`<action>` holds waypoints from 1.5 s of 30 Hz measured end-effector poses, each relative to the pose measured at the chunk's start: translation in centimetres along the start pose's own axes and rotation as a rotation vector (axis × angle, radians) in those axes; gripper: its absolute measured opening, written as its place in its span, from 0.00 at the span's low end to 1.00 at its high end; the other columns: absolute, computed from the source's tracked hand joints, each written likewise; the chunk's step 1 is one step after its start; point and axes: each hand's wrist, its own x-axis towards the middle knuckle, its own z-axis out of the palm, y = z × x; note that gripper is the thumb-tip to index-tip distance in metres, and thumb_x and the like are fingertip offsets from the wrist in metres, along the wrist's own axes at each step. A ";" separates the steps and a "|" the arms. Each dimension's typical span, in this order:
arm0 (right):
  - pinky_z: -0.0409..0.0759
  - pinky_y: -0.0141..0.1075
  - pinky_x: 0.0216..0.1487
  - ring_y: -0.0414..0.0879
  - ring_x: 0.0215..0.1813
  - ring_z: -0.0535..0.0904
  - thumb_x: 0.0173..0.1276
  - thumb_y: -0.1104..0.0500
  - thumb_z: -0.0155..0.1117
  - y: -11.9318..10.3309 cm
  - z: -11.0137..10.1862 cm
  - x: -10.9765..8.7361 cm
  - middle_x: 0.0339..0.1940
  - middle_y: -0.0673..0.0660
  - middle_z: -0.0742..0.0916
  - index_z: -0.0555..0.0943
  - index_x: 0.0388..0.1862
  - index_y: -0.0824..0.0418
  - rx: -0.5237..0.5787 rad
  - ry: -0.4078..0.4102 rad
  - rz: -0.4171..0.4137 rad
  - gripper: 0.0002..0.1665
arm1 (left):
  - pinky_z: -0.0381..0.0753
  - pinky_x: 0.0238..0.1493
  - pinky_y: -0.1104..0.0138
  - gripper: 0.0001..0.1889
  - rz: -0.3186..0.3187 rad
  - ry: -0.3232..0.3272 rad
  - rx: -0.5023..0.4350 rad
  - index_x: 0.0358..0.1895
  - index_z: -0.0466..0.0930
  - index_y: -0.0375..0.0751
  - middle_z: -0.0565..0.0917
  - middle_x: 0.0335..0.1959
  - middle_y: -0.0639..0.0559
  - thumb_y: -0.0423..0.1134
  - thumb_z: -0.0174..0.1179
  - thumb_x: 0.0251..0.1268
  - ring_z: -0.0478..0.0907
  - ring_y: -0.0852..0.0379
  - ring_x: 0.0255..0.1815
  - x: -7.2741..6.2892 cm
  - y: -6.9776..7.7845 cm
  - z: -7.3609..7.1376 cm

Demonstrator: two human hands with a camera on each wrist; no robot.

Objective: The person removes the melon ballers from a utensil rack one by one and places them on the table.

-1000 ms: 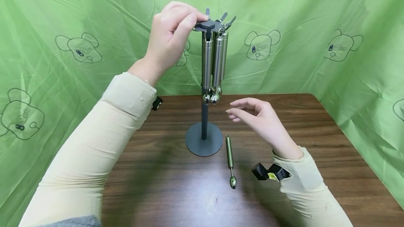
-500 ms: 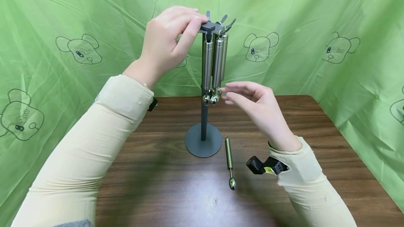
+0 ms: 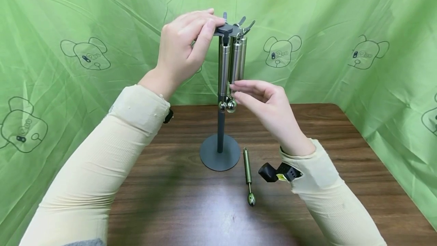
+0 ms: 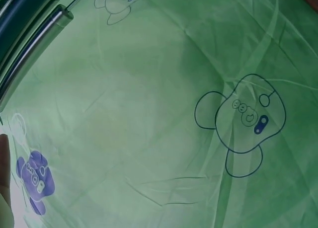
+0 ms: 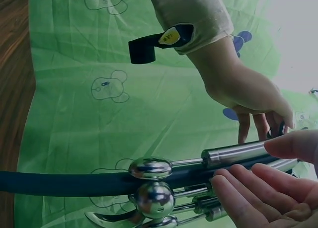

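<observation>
A dark metal rack [image 3: 220,130] on a round base stands upright, with several steel melon ballers [image 3: 224,71] hanging from its top hooks. My left hand [image 3: 182,44] rests its fingertips on the rack's top plate from the left. My right hand [image 3: 268,100] is at the lower ends of the hanging handles, fingers extended and thumb apart. In the right wrist view, its thumb lies over a steel handle [image 5: 233,153], near the round scoop heads [image 5: 155,200]; I cannot tell whether it touches. Another melon baller [image 3: 247,170] lies on the table.
The wooden table [image 3: 164,200] has its back edge near a green curtain [image 3: 314,7] printed with bear outlines, which surrounds it on the sides too. The rack's base [image 3: 208,155] is left of the loose melon baller.
My right hand has moved up and left, from beside the rack to the hanging melon ballers. My left hand has stayed at the rack's top, shifting slightly. The loose melon baller stays on the table.
</observation>
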 end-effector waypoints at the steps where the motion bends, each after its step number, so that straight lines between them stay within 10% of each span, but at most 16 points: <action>1: 0.83 0.33 0.54 0.41 0.52 0.86 0.68 0.61 0.65 0.0 0.1 0.1 0.54 0.58 0.88 0.82 0.57 0.63 -0.013 0.004 -0.004 0.19 | 0.76 0.64 0.69 0.16 0.002 0.007 -0.009 0.46 0.88 0.37 0.89 0.45 0.43 0.36 0.48 0.74 0.84 0.48 0.56 0.0 0.0 0.1; 23: 0.84 0.30 0.41 0.42 0.41 0.88 0.64 0.59 0.71 0.0 2.3 1.8 0.44 0.57 0.91 0.84 0.53 0.63 -0.222 0.094 -0.123 0.19 | 0.86 0.45 0.65 0.17 -0.007 0.031 -0.040 0.42 0.89 0.38 0.90 0.43 0.44 0.37 0.48 0.73 0.84 0.54 0.56 0.2 -0.3 0.1; 45: 0.83 0.31 0.38 0.39 0.34 0.85 0.61 0.63 0.71 -1.5 2.1 1.7 0.37 0.58 0.90 0.85 0.48 0.64 -0.219 0.093 -0.142 0.15 | 0.80 0.58 0.70 0.17 -0.031 -0.058 -0.143 0.43 0.89 0.38 0.89 0.44 0.42 0.37 0.47 0.72 0.83 0.49 0.58 0.6 -0.9 -0.5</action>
